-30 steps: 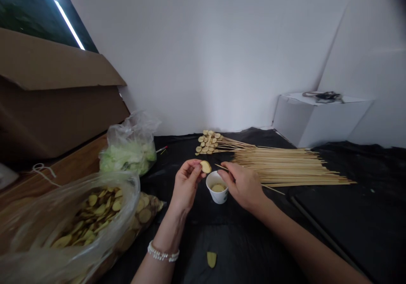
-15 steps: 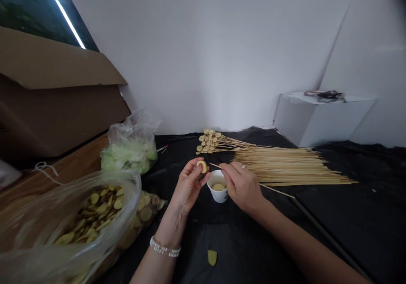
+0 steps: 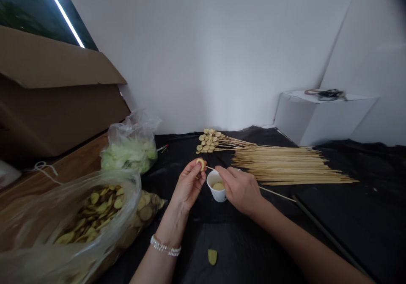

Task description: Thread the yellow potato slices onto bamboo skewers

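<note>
The left hand (image 3: 189, 184) holds a pale yellow slice (image 3: 201, 164) above and to the left of the white cup (image 3: 217, 194); its grip is pinched, with thumb and fingers closed about the slice. The right hand (image 3: 242, 187) holds a thin wooden skewer (image 3: 210, 169); its grip is closed around the shaft, with the front end protruding toward the left hand and the rear portion extending to the right behind the fingers. The skewer tip meets the slice at its right-hand edge; the depth of entry, if any, cannot be determined. The white cup stands upright between the hands on a black sheet (image 3: 253, 254) and contains pale material. Beyond the hands, a group of skewered slices (image 3: 208, 141) lies with its shafts directed right, next to a row of bare skewers (image 3: 285, 165). A single cut piece (image 3: 212, 257) lies on the black sheet nearer the wearer. To the left, a clear plastic bag (image 3: 135, 186) contains many loose slices (image 3: 98, 212); behind it is a second bag (image 3: 130, 125) containing light green contents.
</note>
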Demonstrator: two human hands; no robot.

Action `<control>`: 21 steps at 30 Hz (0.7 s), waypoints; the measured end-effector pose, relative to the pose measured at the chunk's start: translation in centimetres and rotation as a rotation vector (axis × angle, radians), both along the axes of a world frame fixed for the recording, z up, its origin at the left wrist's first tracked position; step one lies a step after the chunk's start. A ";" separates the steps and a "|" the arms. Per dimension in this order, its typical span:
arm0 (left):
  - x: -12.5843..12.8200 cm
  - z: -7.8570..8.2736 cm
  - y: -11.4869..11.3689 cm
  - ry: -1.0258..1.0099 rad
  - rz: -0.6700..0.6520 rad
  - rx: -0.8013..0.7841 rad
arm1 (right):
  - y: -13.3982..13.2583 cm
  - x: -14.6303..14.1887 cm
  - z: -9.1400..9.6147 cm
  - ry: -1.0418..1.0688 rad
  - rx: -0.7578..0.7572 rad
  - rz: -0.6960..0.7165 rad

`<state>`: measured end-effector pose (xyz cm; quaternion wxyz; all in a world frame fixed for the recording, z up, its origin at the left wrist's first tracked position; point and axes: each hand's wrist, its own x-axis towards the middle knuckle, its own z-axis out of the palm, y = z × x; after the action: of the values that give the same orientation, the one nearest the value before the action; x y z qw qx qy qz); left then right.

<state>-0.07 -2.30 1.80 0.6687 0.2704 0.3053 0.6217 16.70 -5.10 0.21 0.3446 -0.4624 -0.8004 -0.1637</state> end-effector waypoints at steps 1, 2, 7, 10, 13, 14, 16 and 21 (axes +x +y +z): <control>0.0 0.0 0.0 -0.009 0.001 -0.001 | 0.0 0.0 -0.1 -0.006 0.013 0.001; 0.0 0.0 0.0 -0.016 0.002 -0.002 | 0.0 0.0 -0.1 -0.010 0.023 0.002; 0.0 0.0 0.1 -0.013 0.007 0.008 | 0.1 -0.1 -0.3 -0.010 0.044 0.000; 0.0 -0.1 0.1 0.013 0.016 0.025 | 0.0 -0.1 -0.3 -0.015 0.039 -0.002; -0.1 -0.2 0.1 0.062 0.032 0.047 | 0.0 -0.1 -0.3 -0.029 0.032 -0.013; -0.1 -0.2 0.1 0.080 0.040 0.057 | 0.0 -0.1 -0.3 -0.034 0.031 -0.021; -0.2 -0.3 0.2 0.115 0.061 0.079 | 0.0 -0.2 -0.4 -0.042 0.031 -0.032; -0.1 -0.4 0.2 0.176 0.105 0.110 | -0.1 -0.3 -0.5 -0.059 0.020 -0.053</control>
<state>-0.21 -2.14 1.43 0.5899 0.3439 0.3421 0.6456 16.36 -5.22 -0.28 0.3209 -0.4749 -0.7960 -0.1945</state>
